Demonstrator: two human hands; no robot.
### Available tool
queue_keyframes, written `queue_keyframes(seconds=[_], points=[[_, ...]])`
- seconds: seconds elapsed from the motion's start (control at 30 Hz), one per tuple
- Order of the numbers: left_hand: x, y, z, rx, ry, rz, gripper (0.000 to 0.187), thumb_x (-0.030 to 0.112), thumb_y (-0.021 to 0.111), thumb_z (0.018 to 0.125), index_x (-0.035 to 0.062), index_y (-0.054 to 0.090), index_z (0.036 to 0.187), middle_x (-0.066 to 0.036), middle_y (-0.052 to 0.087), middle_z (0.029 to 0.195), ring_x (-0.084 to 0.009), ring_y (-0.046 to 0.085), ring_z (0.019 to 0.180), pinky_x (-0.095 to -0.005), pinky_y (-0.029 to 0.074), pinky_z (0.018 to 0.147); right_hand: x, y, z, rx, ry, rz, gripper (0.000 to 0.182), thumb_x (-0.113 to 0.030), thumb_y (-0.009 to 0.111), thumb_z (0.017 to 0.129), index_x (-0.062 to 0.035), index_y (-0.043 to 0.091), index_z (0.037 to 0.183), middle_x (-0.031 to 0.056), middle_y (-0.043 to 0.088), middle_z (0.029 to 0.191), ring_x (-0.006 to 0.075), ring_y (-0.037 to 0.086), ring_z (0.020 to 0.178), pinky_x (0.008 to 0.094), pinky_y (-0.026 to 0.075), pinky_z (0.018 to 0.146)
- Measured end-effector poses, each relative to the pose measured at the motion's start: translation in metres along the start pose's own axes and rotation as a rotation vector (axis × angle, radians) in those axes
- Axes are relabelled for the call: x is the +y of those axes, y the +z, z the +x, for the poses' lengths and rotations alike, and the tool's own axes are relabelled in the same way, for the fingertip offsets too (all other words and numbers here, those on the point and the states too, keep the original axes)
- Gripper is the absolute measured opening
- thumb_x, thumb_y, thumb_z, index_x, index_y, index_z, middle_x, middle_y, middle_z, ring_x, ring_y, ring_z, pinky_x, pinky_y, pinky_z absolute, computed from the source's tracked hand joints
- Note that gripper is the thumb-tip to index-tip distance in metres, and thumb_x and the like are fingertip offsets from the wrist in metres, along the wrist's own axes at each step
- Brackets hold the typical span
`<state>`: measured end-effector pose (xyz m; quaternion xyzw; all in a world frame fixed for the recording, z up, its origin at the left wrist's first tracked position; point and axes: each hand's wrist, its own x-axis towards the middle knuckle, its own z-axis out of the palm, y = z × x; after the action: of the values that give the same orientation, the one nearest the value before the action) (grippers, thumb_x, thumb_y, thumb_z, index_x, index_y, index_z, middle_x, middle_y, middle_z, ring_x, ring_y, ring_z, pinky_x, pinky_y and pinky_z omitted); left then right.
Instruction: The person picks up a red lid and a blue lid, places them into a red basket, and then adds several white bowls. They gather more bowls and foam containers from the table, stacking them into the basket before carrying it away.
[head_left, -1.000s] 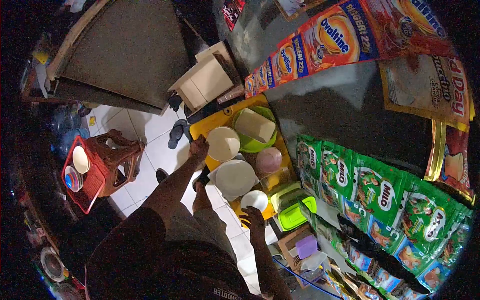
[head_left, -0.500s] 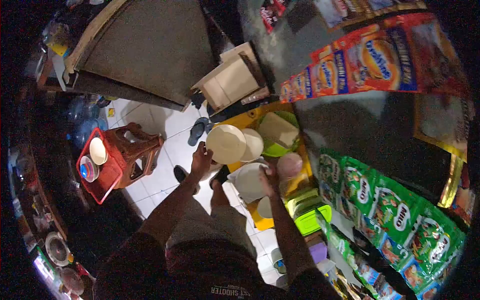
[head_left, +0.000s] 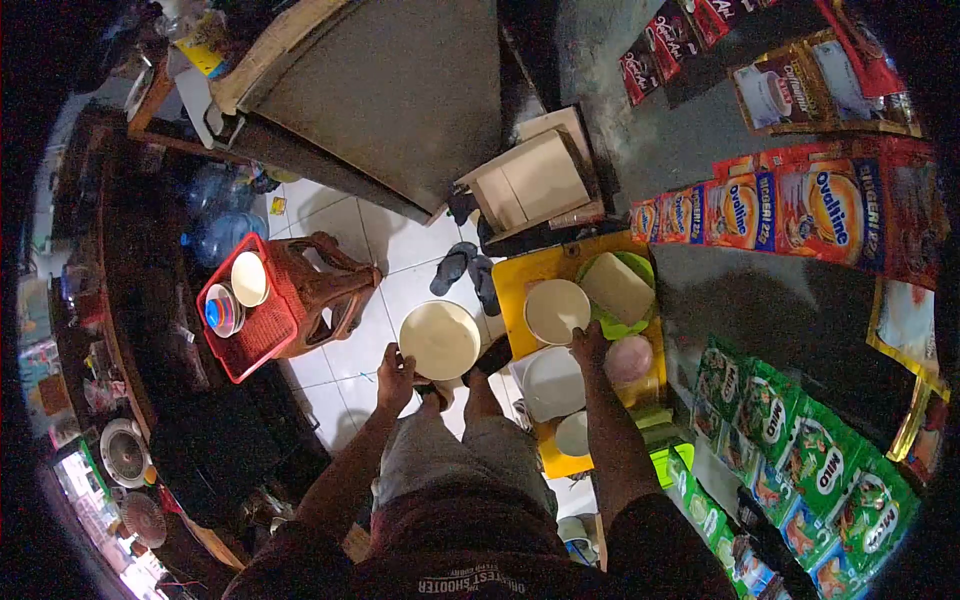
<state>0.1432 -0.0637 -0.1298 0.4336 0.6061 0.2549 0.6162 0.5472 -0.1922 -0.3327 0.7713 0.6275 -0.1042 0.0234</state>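
My left hand (head_left: 396, 380) is closed on the rim of a round cream bowl (head_left: 440, 340), held above the tiled floor just left of the yellow table (head_left: 515, 285). On that table, the fingers of my right hand (head_left: 590, 346) are closed at the near rim of a second cream bowl (head_left: 557, 308). Closer to me are a white tub (head_left: 553, 384) and a small pale bowl (head_left: 573, 434). A pink round item (head_left: 629, 359) lies right of my right hand. Behind it, a green bowl (head_left: 643, 268) bears a beige block-shaped item (head_left: 614, 288).
At left, a red basket tray (head_left: 262, 335) with bowls rests on a carved wooden stool (head_left: 345, 285). Dark sandals (head_left: 455, 266) lie on the floor. Sachet strips (head_left: 790, 430) hang along the right wall. A wooden box (head_left: 530, 185) stands behind the table.
My left hand has carried its bowl leftward, away from the table. My right hand has gone from the white tub to the second cream bowl. The camera view has shifted.
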Motion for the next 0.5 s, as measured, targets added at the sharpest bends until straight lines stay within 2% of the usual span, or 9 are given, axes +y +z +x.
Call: queue_keyframes(seconds=[0.07,0.1,0.17,0.2,0.27,0.4,0.47,0.5], points=[[-0.002,-0.003,-0.002,-0.005,0.047,0.099,0.018,0.008,0.049,0.091,-0.0007,0.042,0.105,-0.014,0.057,0.089,-0.0170,0.062,0.074,-0.0321,0.059,0.058,-0.009,-0.021,0.002,0.093,0.100,0.170,0.028,-0.014,0.064,0.076,-0.0019,0.050,0.097,0.0212,0.056,0.096,0.0294,0.064,0.071,0.0342,0.053,0.050],[0.007,-0.001,-0.005,0.005,0.008,0.091,0.018,0.009,0.049,0.091,-0.0010,0.041,0.104,-0.015,0.057,0.091,-0.0188,0.062,0.075,-0.0334,0.059,0.059,-0.006,-0.015,0.000,0.101,0.098,0.165,0.028,-0.014,0.064,0.076,-0.0019,0.050,0.097,0.0212,0.056,0.096,0.0294,0.064,0.071,0.0342,0.053,0.050],[0.026,0.003,-0.012,0.014,-0.018,0.079,0.018,0.009,0.049,0.091,-0.0014,0.040,0.104,-0.016,0.057,0.093,-0.0205,0.063,0.076,-0.0347,0.060,0.059,0.002,0.005,-0.006,-0.080,0.220,0.753,0.036,-0.008,0.059,0.078,-0.0015,0.037,0.106,0.0199,0.053,0.103,0.0289,0.065,0.077,0.0323,0.056,0.050],[0.036,0.005,-0.016,-0.008,-0.043,0.015,0.020,0.009,0.048,0.091,-0.0017,0.039,0.106,-0.017,0.057,0.094,-0.0222,0.064,0.077,-0.0355,0.060,0.059,-0.013,-0.039,-0.002,-0.068,0.216,0.749,0.036,-0.008,0.059,0.078,-0.0015,0.037,0.106,0.0199,0.053,0.103,0.0289,0.065,0.077,0.0323,0.056,0.050],[0.049,0.005,-0.019,-0.036,-0.049,-0.053,0.022,0.009,0.048,0.092,-0.0020,0.038,0.108,-0.018,0.057,0.096,-0.0239,0.064,0.078,-0.0363,0.060,0.058,-0.051,-0.140,0.003,-0.078,0.830,1.402,0.042,-0.008,0.057,0.079,-0.0029,0.027,0.108,0.0213,0.052,0.106,0.0310,0.063,0.090,0.0398,0.060,0.061],[0.066,-0.003,-0.023,-0.045,0.019,-0.064,0.029,0.003,0.051,0.088,-0.0027,0.039,0.114,-0.018,0.057,0.100,-0.0260,0.065,0.081,-0.0361,0.061,0.059,-0.070,-0.173,-0.020,0.115,0.768,1.544,0.040,-0.008,0.055,0.080,-0.0043,0.030,0.112,0.0206,0.052,0.107,0.0300,0.064,0.088,0.0413,0.060,0.061],[0.072,-0.013,-0.026,-0.062,0.085,-0.004,0.032,0.001,0.052,0.086,-0.0038,0.042,0.116,-0.018,0.058,0.102,-0.0253,0.065,0.081,-0.0347,0.060,0.059,-0.080,-0.208,-0.032,0.043,0.581,1.817,0.047,-0.007,0.054,0.080,-0.0046,0.031,0.121,0.0185,0.054,0.108,0.0305,0.064,0.088,0.0412,0.060,0.062],[0.073,-0.020,-0.027,-0.077,0.148,-0.016,0.038,0.000,0.052,0.084,-0.0025,0.043,0.121,-0.017,0.058,0.104,-0.0247,0.065,0.081,-0.0338,0.060,0.059,-0.085,-0.231,-0.031,-0.090,0.643,1.826,0.053,-0.007,0.054,0.079,-0.0055,0.034,0.128,0.0156,0.054,0.111,0.0298,0.063,0.089,0.0419,0.060,0.064]])
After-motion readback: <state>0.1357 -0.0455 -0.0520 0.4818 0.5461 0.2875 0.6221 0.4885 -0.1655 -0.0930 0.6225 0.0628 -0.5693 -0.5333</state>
